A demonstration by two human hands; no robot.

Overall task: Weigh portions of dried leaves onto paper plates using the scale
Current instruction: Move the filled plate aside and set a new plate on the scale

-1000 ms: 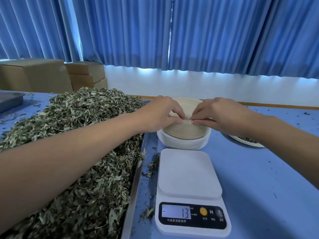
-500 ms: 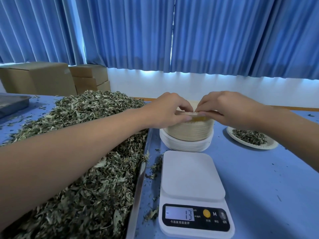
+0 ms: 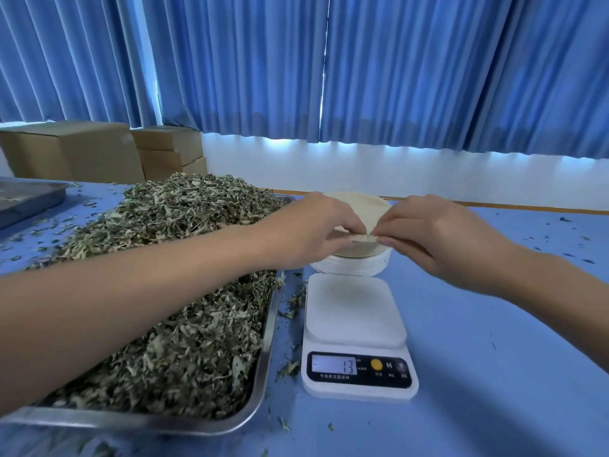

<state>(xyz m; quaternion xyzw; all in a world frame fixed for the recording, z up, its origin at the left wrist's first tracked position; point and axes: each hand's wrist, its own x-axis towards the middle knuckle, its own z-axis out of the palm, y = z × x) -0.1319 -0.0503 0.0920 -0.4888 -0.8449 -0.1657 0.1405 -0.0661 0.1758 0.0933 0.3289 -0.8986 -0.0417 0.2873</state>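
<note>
A white digital scale [image 3: 356, 328] stands on the blue table with a bare platform and a display reading 13. Just behind it is a stack of paper plates [image 3: 354, 258]. My left hand [image 3: 316, 225] and my right hand [image 3: 425, 232] meet over the stack, both pinching the near edge of the top plate [image 3: 359, 206], which is tilted up off the stack. To the left, a large heap of dried leaves [image 3: 171, 258] fills a steel tray [image 3: 263, 367].
A second metal tray [image 3: 26, 196] sits at the far left. Cardboard boxes [image 3: 99, 153] stand behind the table under blue curtains. Leaf crumbs litter the blue tabletop [image 3: 494, 374] around the tray and at the right.
The top plate has come up off the stack in both hands. The view has shifted, and the filled plate seen at the right is now hidden behind my right arm.
</note>
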